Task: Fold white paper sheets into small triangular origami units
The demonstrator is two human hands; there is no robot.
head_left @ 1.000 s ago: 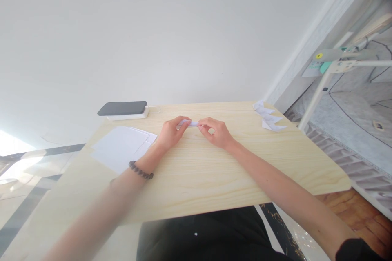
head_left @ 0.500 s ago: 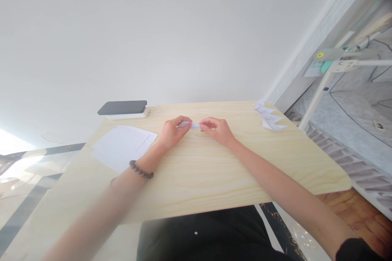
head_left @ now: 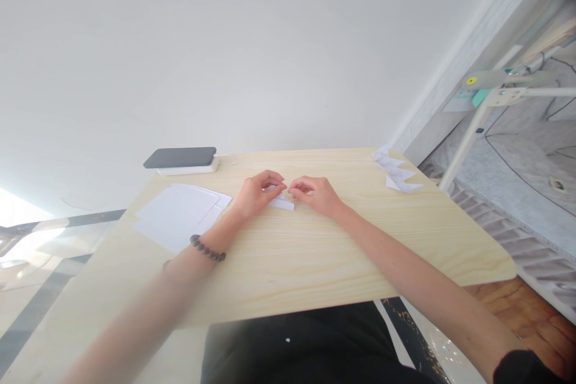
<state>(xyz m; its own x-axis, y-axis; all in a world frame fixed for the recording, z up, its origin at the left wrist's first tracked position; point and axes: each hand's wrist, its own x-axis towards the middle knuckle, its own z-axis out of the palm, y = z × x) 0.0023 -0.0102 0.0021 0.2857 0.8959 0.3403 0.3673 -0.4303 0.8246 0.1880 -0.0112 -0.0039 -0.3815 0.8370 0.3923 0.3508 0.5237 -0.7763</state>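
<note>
A small piece of folded white paper [head_left: 282, 203] is at the middle of the table, partly hidden behind my left hand [head_left: 261, 192]. The thumb and fingers of that hand are pinched on its upper part, and its lower edge slants down to the right. Close beside it, my right hand [head_left: 315, 193] has its thumb and index finger drawn together. Its fingertips almost meet the left ones at the paper's upper right corner. Whether they grip the paper cannot be made out.
Loose white sheets [head_left: 175, 213] lie at the left of the wooden table [head_left: 288, 270]. Behind them a dark flat device [head_left: 180, 158] rests on a white block with a cable. Several folded paper pieces [head_left: 396, 173] stand at the back right. A white metal frame [head_left: 468, 138] rises beyond the table's right edge.
The folded paper has turned from nearly level between both hands to hanging lower, its broad face showing below the fingers. My right hand has shifted slightly left, bringing the fingertips together.
</note>
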